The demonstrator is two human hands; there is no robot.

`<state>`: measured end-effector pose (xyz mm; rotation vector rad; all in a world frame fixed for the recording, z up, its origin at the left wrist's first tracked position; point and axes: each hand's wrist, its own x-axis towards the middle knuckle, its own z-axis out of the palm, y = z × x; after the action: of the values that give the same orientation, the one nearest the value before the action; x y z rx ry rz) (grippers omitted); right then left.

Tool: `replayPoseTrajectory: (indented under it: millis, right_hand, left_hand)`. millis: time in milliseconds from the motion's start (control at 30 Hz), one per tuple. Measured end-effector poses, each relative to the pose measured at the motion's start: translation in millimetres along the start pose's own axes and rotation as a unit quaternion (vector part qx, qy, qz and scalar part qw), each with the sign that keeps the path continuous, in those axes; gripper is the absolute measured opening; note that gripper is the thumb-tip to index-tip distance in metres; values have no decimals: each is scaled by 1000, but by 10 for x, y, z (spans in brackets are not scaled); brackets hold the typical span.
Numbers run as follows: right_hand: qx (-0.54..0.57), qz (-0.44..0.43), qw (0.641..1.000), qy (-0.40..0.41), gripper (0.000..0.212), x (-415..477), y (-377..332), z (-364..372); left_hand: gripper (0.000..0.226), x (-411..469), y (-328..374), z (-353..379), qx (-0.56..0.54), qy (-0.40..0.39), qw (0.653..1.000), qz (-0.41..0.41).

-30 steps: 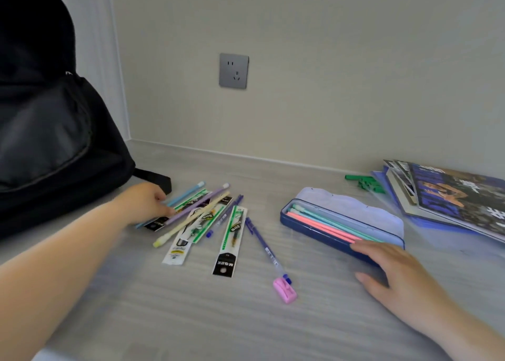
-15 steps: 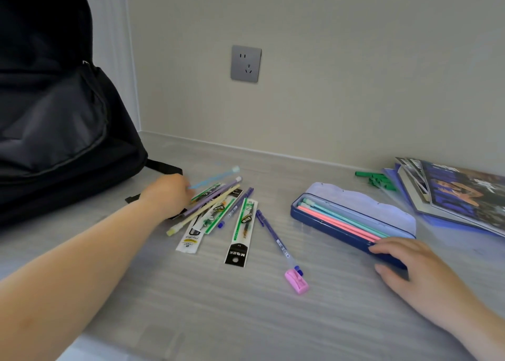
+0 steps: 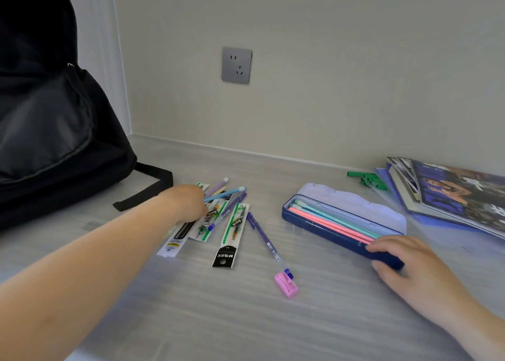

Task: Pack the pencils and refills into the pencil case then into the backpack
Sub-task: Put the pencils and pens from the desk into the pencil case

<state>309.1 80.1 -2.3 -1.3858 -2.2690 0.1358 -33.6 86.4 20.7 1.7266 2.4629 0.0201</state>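
Note:
My left hand (image 3: 183,204) is closed around a light blue pencil (image 3: 229,193), raised a little over the pile. Under it lie a lilac pencil (image 3: 217,186), a yellow one and several refill packets (image 3: 232,235). A purple pen (image 3: 264,237) lies apart to the right of the pile. The open blue pencil case (image 3: 328,228) holds pink and mint pencils (image 3: 332,220), its lid folded back. My right hand (image 3: 410,271) rests on the case's near right end, fingers spread. The black backpack (image 3: 52,120) stands at the far left.
A pink sharpener (image 3: 286,285) lies by the pen's tip. A stack of magazines (image 3: 451,194) and a green clip (image 3: 369,179) sit at the right by the wall. A backpack strap (image 3: 147,188) lies behind the pile. A wall socket (image 3: 236,65) is above.
My left hand has closed on the light blue pencil and lifted it off the pile, swinging its tip rightward. My right hand stays on the case's end.

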Motion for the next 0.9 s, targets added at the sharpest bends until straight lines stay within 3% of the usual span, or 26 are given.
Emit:
replayPoseTrajectory:
  millis: [100,200,333,433,500,600,700,900]
  right_hand:
    - [19,17,1000,12,18,10,38,-9]
    - [23,30,999,34,16,30,55,-22]
    - [25,80,993,85,15,61,66,-81]
    - [78,121,982,121,31,66,114,-145]
    - [88,143,976,142,23,69,192,-178]
    - [64,189,967,158,10,80,323,-186]
    - [60,218,961,156,14,114,393,-171]
    - [106,201,965,134,12,149,450,-139]
  left_hand:
    - [28,-16,-25,-3,12,29,1000,2]
    - [28,-29,-80,-60,-26,127,991,15]
    - [18,-115,-33,-152,-77,221,962,137]
    - [23,-165,210,-138,23,205,956,210]
    - [28,-126,434,-85,60,187,947,255]
    - [29,-63,770,-35,36,156,943,291]
    - [28,23,1070,-13,24,142,938,316]
    - [26,181,1476,58,25,110,931,347]
